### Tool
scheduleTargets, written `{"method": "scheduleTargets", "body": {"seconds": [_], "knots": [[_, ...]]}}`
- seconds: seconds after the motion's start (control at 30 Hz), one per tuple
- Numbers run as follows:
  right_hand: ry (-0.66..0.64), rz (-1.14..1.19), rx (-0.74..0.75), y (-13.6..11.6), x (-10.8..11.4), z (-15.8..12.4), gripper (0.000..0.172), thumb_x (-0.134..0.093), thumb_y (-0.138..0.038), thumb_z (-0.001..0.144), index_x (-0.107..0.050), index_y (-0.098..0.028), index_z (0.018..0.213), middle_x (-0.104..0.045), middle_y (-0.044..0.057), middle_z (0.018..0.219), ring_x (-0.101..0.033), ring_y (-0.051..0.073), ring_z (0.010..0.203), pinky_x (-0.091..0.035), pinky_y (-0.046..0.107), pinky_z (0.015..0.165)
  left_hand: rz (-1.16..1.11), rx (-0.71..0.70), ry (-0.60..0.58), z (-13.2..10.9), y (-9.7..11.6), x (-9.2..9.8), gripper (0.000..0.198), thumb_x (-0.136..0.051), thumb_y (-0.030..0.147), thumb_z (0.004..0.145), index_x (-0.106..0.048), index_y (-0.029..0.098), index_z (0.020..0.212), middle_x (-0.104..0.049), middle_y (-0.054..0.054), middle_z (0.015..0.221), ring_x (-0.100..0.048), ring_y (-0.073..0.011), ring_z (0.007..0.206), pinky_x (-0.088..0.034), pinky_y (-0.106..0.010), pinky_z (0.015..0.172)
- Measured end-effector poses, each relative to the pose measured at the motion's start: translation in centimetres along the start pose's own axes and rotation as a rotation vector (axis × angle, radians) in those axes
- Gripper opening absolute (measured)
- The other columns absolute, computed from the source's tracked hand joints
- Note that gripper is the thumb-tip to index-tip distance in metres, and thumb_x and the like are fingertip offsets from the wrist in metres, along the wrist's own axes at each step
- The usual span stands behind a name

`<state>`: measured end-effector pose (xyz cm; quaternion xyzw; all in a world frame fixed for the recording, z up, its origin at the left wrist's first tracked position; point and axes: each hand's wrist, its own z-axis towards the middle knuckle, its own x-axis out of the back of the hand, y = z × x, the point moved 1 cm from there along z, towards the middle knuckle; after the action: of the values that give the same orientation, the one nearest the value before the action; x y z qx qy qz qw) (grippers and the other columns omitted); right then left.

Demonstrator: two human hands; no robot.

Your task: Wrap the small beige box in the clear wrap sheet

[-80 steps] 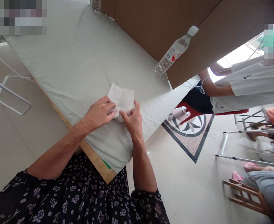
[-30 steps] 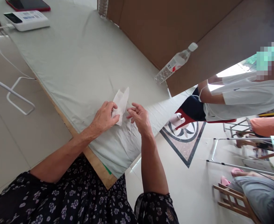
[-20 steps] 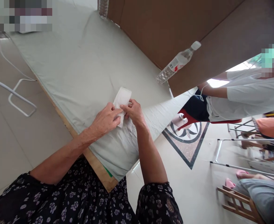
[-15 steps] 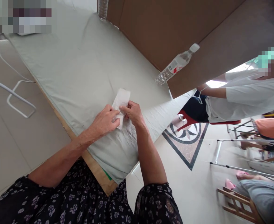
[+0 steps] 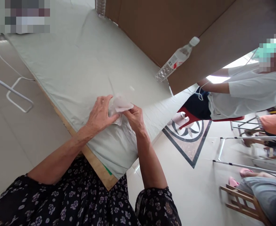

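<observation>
A white paper tissue (image 5: 119,105), folded small and blurred by motion, is held just above the pale green cloth on the table (image 5: 76,62). My left hand (image 5: 99,114) grips its left side, fingers curled around it. From the right, my right hand (image 5: 133,117) pinches its near edge between thumb and fingers. Both hands touch the tissue near the table's front corner.
A clear plastic water bottle (image 5: 175,59) leans against brown cardboard panels (image 5: 166,28) at the back. Another bottle (image 5: 100,7) stands at the far edge. A seated person in white (image 5: 241,91) is at the right, with wooden and metal chair frames (image 5: 243,197) beyond.
The tissue was spread open, then folded into a narrow strip lying on the cloth. Now it is folded smaller and lifted slightly between both hands.
</observation>
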<state>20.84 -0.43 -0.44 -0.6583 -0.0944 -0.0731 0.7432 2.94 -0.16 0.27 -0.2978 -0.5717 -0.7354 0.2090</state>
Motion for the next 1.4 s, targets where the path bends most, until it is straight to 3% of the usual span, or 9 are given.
{"method": "scheduleTargets", "body": {"seconds": [0.2, 0.33, 0.47, 0.6, 0.7, 0.8, 1.07, 1.23, 1.4], "knots": [[-0.141, -0.245, 0.240, -1.2, 1.0, -3.3, 0.024, -0.066, -0.030, 0.091, -0.075, -0.028, 0.113, -0.076, 0.007, 0.126, -0.067, 0.024, 0.125, -0.049, 0.044, 0.112, -0.061, -0.161, -0.183, 0.6, -0.7, 0.3, 0.024, -0.070, 0.028, 0.083, -0.065, 0.020, 0.105, -0.055, -0.016, 0.140, -0.054, -0.0313, 0.135, -0.050, -0.046, 0.110], [-0.152, -0.479, 0.307, -0.4, 0.5, -4.9, 0.043, -0.071, -0.029, 0.089, -0.068, -0.026, 0.132, -0.069, 0.012, 0.142, -0.058, 0.029, 0.140, -0.044, 0.051, 0.118, -0.121, -0.203, -0.231, 0.4, -1.0, 1.2, 0.025, -0.062, 0.024, 0.082, -0.067, 0.020, 0.105, -0.060, -0.016, 0.137, -0.054, -0.0302, 0.139, -0.048, -0.047, 0.113], [-0.011, -0.514, 0.298, 0.8, -0.4, -4.5, 0.031, -0.062, -0.024, 0.092, -0.072, -0.026, 0.121, -0.072, 0.012, 0.134, -0.064, 0.028, 0.130, -0.048, 0.048, 0.113, -0.197, -0.198, -0.396, 0.1, -1.5, 2.6, 0.051, -0.061, 0.031, 0.080, -0.066, 0.021, 0.130, -0.051, -0.015, 0.159, -0.046, -0.0328, 0.150, -0.049, -0.048, 0.114], [0.036, -0.183, 0.099, 0.3, -0.7, -3.2, 0.028, -0.070, -0.041, 0.089, -0.073, -0.025, 0.111, -0.076, 0.008, 0.116, -0.070, 0.025, 0.110, -0.056, 0.041, 0.097, -0.209, -0.199, -0.451, 0.1, -1.7, 3.5, 0.071, -0.065, 0.036, 0.078, -0.057, 0.020, 0.147, -0.049, -0.014, 0.163, -0.042, -0.0343, 0.153, -0.042, -0.048, 0.121], [-0.047, 0.012, -0.141, -0.5, -0.9, -2.8, 0.037, -0.065, -0.056, 0.092, -0.074, -0.021, 0.102, -0.073, 0.004, 0.090, -0.067, 0.020, 0.084, -0.055, 0.032, 0.077, -0.286, -0.087, -0.497, 0.3, -1.6, 3.4, 0.057, -0.066, 0.040, 0.081, -0.063, 0.021, 0.135, -0.072, -0.009, 0.130, -0.067, -0.0294, 0.120, -0.056, -0.041, 0.100], [-0.033, -0.020, -0.175, -1.0, -0.8, -3.0, 0.043, -0.060, -0.060, 0.094, -0.073, -0.020, 0.092, -0.067, 0.001, 0.080, -0.060, 0.017, 0.077, -0.050, 0.029, 0.071, -0.404, -0.006, -0.525, 0.4, -1.5, 2.9, 0.045, -0.068, 0.042, 0.081, -0.068, 0.022, 0.122, -0.075, -0.004, 0.107, -0.069, -0.0239, 0.094, -0.057, -0.034, 0.081], [-0.103, -0.025, -0.168, -0.4, -0.1, -3.0, 0.054, -0.076, -0.068, 0.080, -0.071, -0.022, 0.108, -0.071, 0.002, 0.091, -0.062, 0.016, 0.076, -0.051, 0.030, 0.072, -0.494, 0.036, -0.491, 0.8, -1.0, 2.4, 0.045, -0.067, 0.035, 0.080, -0.069, 0.021, 0.123, -0.073, -0.003, 0.103, -0.066, -0.0206, 0.088, -0.052, -0.030, 0.074], [-0.118, 0.025, -0.163, -0.3, -0.3, -2.3, 0.050, -0.072, -0.067, 0.084, -0.070, -0.021, 0.104, -0.070, 0.001, 0.089, -0.062, 0.016, 0.079, -0.049, 0.029, 0.072, -0.722, 0.152, -0.486, 0.9, -1.1, 2.0, 0.050, -0.070, 0.037, 0.078, -0.068, 0.018, 0.124, -0.075, -0.005, 0.109, -0.070, -0.0232, 0.099, -0.056, -0.033, 0.082], [-0.207, -0.022, -0.156, -0.3, 0.3, -1.9, 0.040, -0.066, -0.060, 0.090, -0.070, -0.020, 0.096, -0.064, -0.001, 0.081, -0.056, 0.014, 0.074, -0.042, 0.028, 0.070, -0.645, 0.215, -0.508, 0.9, -1.0, 1.8, 0.044, -0.073, 0.044, 0.079, -0.071, 0.016, 0.114, -0.074, -0.004, 0.097, -0.068, -0.0199, 0.086, -0.052, -0.028, 0.070]]}}
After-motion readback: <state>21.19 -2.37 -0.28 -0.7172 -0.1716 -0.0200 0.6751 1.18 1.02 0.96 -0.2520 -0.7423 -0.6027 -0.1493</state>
